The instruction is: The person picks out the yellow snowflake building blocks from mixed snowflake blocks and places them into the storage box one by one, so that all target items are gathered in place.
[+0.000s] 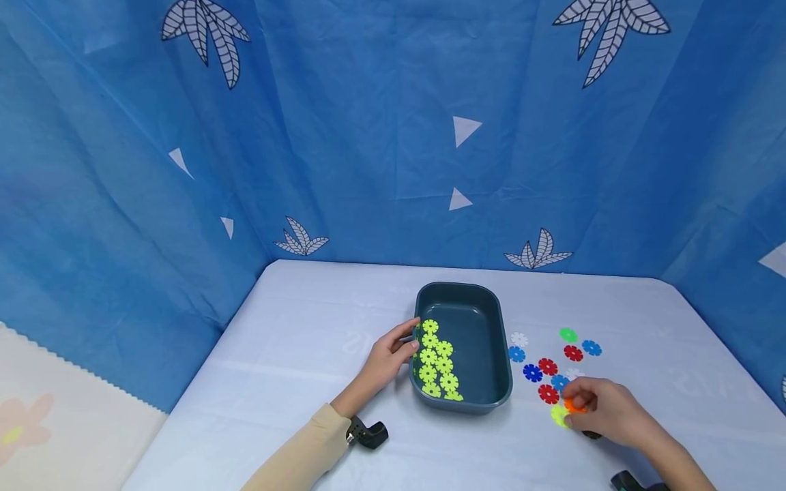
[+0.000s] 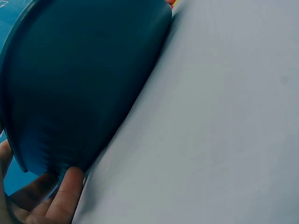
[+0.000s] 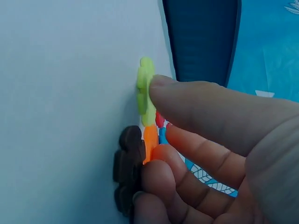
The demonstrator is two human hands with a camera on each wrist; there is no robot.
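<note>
In the head view, a dark teal plastic bin [image 1: 475, 354] stands mid-table. Several yellow-green flower-shaped discs [image 1: 428, 356] lie along its left side. My left hand [image 1: 387, 354] rests against the bin's left wall and rim. Its fingers [image 2: 67, 196] touch the outer wall in the left wrist view. Right of the bin, my right hand [image 1: 604, 409] is low over loose discs. Its thumb touches a yellow-green disc [image 3: 145, 91], with the index fingertip apart from the thumb. The curled fingers are close to an orange disc [image 3: 150, 142] and a black disc [image 3: 127, 170].
Loose flower discs lie between bin and right hand: red [image 1: 548, 393], dark blue [image 1: 532, 373], light blue [image 1: 592, 348], green [image 1: 568, 335] and white [image 1: 518, 339]. A white cloth [image 1: 295, 327] covers the table. Blue patterned curtains [image 1: 393, 136] hang behind it and at both sides.
</note>
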